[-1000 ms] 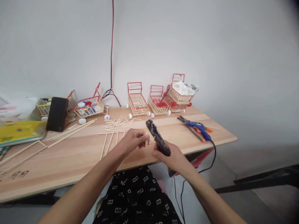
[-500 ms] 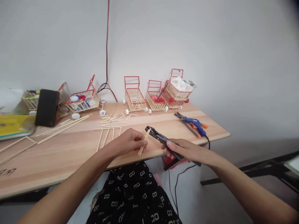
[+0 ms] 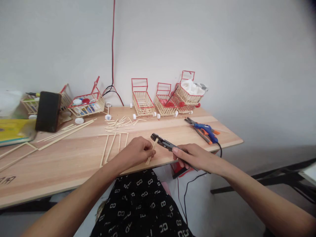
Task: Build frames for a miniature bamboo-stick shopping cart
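Observation:
My left hand (image 3: pixel 137 152) pinches a short thin wooden stick (image 3: pixel 152 151) near the front edge of the wooden table (image 3: pixel 61 161). My right hand (image 3: pixel 195 157) grips the handles of black pliers (image 3: pixel 165 143), whose jaws sit at the stick's upper end. Both hands hover just above the table edge, over my lap.
Several small stick-built carts with red handles (image 3: pixel 142 100) line the wall. Loose sticks (image 3: pixel 118 124) and a stick frame (image 3: pixel 113 144) lie mid-table. A blue glue gun (image 3: pixel 207 130) and more pliers lie right. A black phone (image 3: pixel 48 111) and yellow pad (image 3: pixel 12 130) sit left.
The pliers swung from upright to lying nearly level, jaws now at the stick. The stick tilted from vertical to a slant. The view shifted slightly.

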Demonstrator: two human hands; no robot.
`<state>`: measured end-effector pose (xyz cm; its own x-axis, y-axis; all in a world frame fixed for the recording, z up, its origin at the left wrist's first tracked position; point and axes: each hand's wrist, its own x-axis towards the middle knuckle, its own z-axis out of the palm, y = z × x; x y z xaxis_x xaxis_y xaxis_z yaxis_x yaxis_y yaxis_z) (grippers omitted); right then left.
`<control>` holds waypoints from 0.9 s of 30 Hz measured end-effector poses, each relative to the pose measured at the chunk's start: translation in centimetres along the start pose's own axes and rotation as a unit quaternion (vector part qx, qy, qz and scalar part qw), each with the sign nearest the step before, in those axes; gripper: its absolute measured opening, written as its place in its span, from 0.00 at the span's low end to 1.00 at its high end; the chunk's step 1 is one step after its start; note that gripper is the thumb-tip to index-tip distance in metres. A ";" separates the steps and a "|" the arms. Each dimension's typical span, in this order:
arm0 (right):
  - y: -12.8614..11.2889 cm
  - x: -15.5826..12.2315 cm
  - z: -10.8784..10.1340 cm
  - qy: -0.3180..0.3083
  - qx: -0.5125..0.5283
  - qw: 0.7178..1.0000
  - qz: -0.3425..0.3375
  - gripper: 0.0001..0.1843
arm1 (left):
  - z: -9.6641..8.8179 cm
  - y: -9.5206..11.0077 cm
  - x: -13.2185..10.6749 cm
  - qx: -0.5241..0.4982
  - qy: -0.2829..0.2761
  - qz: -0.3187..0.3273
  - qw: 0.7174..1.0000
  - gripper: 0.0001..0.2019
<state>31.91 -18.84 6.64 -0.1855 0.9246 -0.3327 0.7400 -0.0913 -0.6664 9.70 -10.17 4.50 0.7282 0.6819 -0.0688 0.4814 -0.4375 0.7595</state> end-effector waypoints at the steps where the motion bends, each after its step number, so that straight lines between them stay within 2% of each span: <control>1: -0.1 0.0 0.0 0.005 -0.012 1.000 -0.001 0.34 | 0.0 0.0 0.0 0.007 0.003 -0.001 1.000 0.15; 8: -0.3 0.2 0.0 0.060 -0.118 0.991 -0.018 0.32 | 0.1 -0.2 0.1 0.010 -0.005 -0.006 1.000 0.15; 17: 0.4 0.4 0.1 0.067 -0.125 0.989 -0.033 0.29 | 0.0 -1.2 0.5 -0.128 -0.085 -0.011 0.988 0.14; 27: 0.8 1.3 -0.1 0.055 -0.143 0.987 -0.038 0.31 | 0.3 -1.4 0.7 -0.136 -0.077 -0.027 0.987 0.15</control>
<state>32.32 -17.68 5.80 -0.1887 0.9606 -0.2043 0.8816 0.0740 -0.4661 9.73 -9.25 3.20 0.7808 0.5936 -0.1948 0.3870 -0.2149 0.8967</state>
